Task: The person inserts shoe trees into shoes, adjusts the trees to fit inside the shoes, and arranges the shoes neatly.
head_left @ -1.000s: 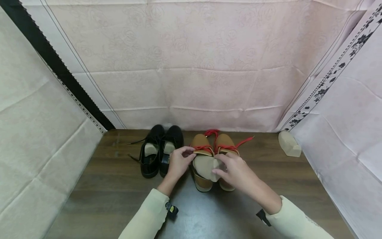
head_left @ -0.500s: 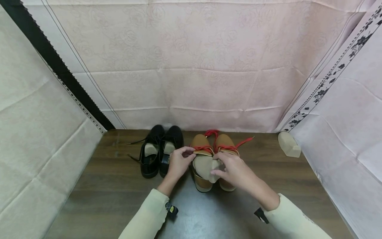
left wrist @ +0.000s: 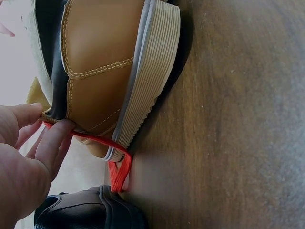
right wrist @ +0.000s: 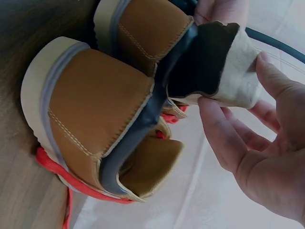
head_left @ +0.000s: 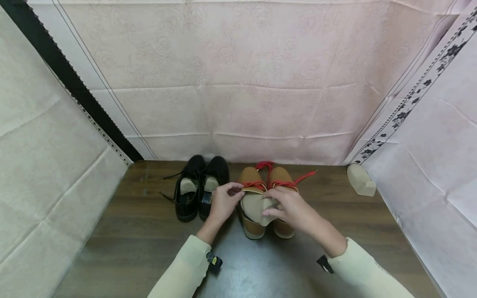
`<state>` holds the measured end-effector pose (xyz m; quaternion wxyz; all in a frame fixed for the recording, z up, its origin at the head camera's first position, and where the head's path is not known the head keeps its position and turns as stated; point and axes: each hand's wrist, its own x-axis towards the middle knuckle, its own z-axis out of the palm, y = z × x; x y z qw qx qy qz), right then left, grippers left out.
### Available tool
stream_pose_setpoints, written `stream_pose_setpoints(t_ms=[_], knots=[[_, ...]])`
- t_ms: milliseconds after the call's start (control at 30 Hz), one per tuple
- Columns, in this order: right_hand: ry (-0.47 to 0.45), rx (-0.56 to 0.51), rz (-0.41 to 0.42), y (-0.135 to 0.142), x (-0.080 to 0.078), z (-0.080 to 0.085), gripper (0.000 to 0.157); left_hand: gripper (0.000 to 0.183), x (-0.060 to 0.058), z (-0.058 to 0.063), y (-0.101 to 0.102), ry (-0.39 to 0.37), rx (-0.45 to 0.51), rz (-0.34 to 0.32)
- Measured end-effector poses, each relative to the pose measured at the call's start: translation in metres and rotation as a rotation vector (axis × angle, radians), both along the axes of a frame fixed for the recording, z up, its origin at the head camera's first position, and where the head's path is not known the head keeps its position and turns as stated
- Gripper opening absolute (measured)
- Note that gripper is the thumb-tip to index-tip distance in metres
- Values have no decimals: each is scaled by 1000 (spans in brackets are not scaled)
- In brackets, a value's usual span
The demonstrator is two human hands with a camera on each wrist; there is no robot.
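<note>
Two tan shoes with red laces stand side by side against the back cloth. My left hand (head_left: 223, 203) pinches the lace-edge flap of the left tan shoe (head_left: 253, 229); the left wrist view shows thumb and fingers at that flap, beside the red lace (left wrist: 97, 139). A pale moulded shoe insert (head_left: 251, 207) lies partly in that shoe's opening, its front end hidden inside. My right hand (head_left: 292, 209) holds the insert's rear end between thumb and fingers, over the right tan shoe (head_left: 282, 177). Hollow and dark inside, the insert (right wrist: 238, 71) tilts up in the right wrist view.
To the left stand a black shoe (head_left: 186, 212) and its mate (head_left: 218, 167), each with a pale insert inside. Another pale insert (head_left: 360, 180) lies at the right against the side cloth. Patterned cloth walls (head_left: 223, 111) border the wood floor (head_left: 123, 248) on three sides.
My right hand has shifted slightly left, with the insert's rear end moving slightly left too. My left hand keeps its place at the shoe flap.
</note>
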<state>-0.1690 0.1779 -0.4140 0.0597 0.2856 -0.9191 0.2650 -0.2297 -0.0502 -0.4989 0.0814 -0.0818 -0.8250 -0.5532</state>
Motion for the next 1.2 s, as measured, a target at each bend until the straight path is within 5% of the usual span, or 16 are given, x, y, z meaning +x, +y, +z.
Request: stream_pose_setpoints(t_ms=[667, 1200], knots=[[-48, -66, 69, 10, -16, -9, 36, 10, 0, 1, 1, -23, 10, -5], [-16, -53, 5, 2, -21, -12, 34, 9, -1, 1, 1, -5, -28, 12]])
